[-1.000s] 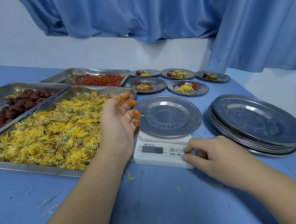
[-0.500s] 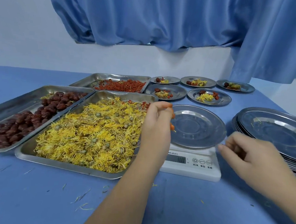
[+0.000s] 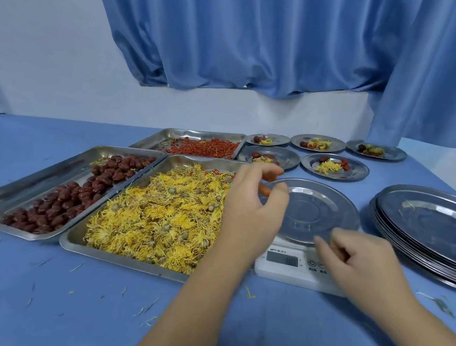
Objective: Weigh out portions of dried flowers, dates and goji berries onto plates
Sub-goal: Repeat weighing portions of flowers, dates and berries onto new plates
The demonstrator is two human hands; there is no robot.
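Plate point(image 3: 324, 206) sits on the scale point(image 3: 279, 275), left hand point(image 3: 248, 212) at its rim, right hand point(image 3: 363, 266) over the buttons point(image 3: 311, 263) (both loosely curled, gripping nothing).

Plate point(image 3: 324, 204) on scale point(image 3: 290, 269)

The left hand point(image 3: 248, 212) has moved from flowers point(image 3: 159, 216) to the plate point(image 3: 324, 209).

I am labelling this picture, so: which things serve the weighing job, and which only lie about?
Job: scale; empty plate on it; flower tray; date tray; goji tray; five filled plates; plate stack.
Lying about: blue curtain; loose petal bits on the tablecloth.
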